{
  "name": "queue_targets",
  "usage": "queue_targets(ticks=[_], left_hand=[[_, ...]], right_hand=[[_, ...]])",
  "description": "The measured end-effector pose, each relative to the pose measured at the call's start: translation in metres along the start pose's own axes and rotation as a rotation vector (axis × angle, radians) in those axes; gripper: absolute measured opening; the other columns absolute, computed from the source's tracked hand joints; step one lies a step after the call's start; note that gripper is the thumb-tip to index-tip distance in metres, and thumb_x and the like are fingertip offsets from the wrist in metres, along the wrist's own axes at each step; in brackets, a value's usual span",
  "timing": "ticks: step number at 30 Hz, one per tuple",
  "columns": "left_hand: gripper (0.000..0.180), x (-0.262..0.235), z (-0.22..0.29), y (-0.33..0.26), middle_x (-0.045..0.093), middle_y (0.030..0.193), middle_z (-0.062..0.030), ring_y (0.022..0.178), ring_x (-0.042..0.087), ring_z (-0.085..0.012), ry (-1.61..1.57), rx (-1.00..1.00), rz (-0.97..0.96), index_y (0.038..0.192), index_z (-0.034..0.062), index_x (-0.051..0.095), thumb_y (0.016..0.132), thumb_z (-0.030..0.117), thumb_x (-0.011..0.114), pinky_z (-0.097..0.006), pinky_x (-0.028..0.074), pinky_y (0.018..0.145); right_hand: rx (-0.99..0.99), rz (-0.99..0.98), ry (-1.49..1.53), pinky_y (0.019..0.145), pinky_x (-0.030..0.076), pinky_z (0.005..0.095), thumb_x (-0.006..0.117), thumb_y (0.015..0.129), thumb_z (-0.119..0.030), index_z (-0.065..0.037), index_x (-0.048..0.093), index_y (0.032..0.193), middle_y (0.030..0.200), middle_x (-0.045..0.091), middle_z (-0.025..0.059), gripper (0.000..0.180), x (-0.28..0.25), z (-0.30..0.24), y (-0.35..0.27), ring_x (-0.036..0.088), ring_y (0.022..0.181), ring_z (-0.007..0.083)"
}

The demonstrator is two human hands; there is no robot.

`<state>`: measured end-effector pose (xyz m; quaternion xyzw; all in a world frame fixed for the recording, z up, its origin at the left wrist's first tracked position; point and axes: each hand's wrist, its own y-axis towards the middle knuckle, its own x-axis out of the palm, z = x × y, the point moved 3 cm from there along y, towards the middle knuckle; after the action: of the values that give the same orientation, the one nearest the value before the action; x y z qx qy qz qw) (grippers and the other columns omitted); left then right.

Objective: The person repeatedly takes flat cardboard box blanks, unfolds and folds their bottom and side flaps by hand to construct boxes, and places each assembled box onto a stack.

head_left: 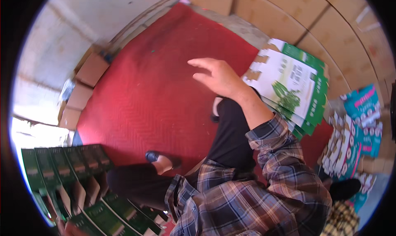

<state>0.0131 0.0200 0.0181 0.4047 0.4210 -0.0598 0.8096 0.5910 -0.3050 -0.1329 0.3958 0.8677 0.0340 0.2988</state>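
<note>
Over the red floor mat (165, 83), my right hand (218, 77) reaches out to the left with thumb and fingers apart. It is open, with nothing in it. Just right of that wrist lies a stack of flattened white and green cartons (288, 81) printed with a leafy plant. At the lower left edge, part of my left hand (72, 229) shows beside a row of green boxes (105, 217). Most of its fingers are cut off by the rim, so its grip is hidden.
Large brown cartons (272, 9) line the far right. Teal and white flat packs (350, 143) are piled at the right, with a yellow checked sleeve (341, 219) below them. Open brown boxes (80, 96) stand along the left wall. More green boxes (66, 159) stand at the left.
</note>
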Motion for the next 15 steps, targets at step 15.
queue_targets(ticks=[15], left_hand=[[0.024,0.346,0.177,-0.129,0.064,0.095,-0.0171,0.089,0.064,-0.0327,-0.384,0.041,-0.93,0.101,-0.0025,0.066,0.078,0.0,0.064,-0.038,0.051,0.08]], right_hand=[[1.078,0.091,-1.145,0.092,0.047,0.0468,0.077,0.071,-0.017,-0.013,0.058,0.122,0.12,0.06,0.0158,0.055,-0.227,0.242,-0.317,0.054,0.116,0.0359]])
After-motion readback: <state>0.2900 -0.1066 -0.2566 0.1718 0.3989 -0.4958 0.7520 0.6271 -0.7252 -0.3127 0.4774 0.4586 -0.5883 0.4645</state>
